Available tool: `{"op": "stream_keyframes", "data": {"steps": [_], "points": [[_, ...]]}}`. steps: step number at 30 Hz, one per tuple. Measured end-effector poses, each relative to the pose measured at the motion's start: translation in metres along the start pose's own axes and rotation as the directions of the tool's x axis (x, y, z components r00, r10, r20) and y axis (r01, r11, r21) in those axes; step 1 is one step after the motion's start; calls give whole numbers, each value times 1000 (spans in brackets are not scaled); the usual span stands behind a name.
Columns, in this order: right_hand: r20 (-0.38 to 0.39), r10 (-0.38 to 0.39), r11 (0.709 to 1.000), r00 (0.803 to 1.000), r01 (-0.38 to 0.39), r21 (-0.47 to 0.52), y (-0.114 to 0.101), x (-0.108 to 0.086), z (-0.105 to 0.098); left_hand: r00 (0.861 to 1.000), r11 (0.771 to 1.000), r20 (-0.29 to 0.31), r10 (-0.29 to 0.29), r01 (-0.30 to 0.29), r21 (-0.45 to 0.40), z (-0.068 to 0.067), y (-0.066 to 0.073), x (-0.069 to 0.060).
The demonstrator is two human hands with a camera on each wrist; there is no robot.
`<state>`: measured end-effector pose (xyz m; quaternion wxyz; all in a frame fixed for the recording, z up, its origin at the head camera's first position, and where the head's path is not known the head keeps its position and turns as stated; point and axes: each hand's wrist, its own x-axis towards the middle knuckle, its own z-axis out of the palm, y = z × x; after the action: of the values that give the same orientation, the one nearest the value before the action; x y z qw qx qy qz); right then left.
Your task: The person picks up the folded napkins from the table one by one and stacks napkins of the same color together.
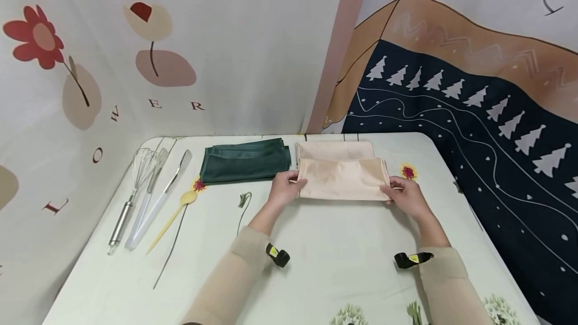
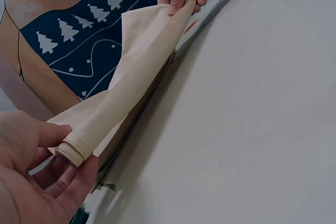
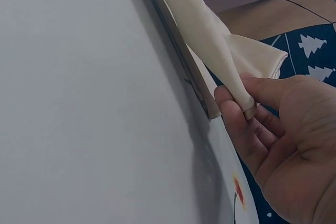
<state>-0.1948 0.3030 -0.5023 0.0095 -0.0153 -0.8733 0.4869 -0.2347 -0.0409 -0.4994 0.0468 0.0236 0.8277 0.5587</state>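
Both hands hold a folded peach cloth (image 1: 344, 178) by its near corners, just above the table. My left hand (image 1: 285, 187) pinches its left end between thumb and fingers; the layered, stitched edge shows in the left wrist view beside the left hand (image 2: 37, 166). At the right end, my right hand (image 1: 408, 195) pinches the other corner, and the right wrist view shows the right hand (image 3: 294, 135) with thumb and fingers around the cloth (image 3: 210, 40). Behind it lies a paler folded pink cloth (image 1: 334, 150), partly covered. A folded dark green cloth (image 1: 246, 161) lies left of them.
On the table's left side lie a whisk (image 1: 122, 222), two utensils with pale handles, one a fork-like tool (image 1: 158, 202), and a yellow spoon (image 1: 169, 224). The printed tablecloth (image 1: 343, 255) spreads in front. Patterned fabric hangs (image 1: 253, 49) behind and to the right.
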Motion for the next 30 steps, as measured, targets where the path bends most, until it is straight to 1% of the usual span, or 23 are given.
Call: {"op": "stream_keyframes", "data": {"steps": [4, 6, 10, 12, 16, 22, 26, 30], "points": [[-32, -6, 1000, 999, 6, 9, -1, 7, 4, 1000, 999, -30, -2, 3, 32, 0, 1, 6], [-51, -7, 1000, 999, 8, 12, -2, 12, 5, 999, 999, -35, 3, -1, 46, 0, 3, 9], [-84, 2, 1000, 996, -1, 16, -5, 21, 7, 999, 998, -41, -11, 13, 61, -1, 6, 16], [-91, 7, 1000, 996, -5, 17, -7, 25, 7, 999, 997, -50, -18, 22, 68, -2, 7, 21], [-100, 28, 999, 995, -26, 23, -13, 35, 8, 997, 996, -71, -14, 20, 84, -2, 8, 30], [-106, 45, 999, 993, -44, 11, -20, 47, 8, 995, 994, -94, -17, 26, 103, -3, 11, 40], [-106, 49, 999, 993, -50, -7, -20, 54, 7, 995, 990, -103, 6, 9, 143, -3, 10, 47], [-123, 34, 998, 992, -40, -51, -19, 59, 8, 992, 982, -119, 28, -5, 190, -3, 11, 53]]}}
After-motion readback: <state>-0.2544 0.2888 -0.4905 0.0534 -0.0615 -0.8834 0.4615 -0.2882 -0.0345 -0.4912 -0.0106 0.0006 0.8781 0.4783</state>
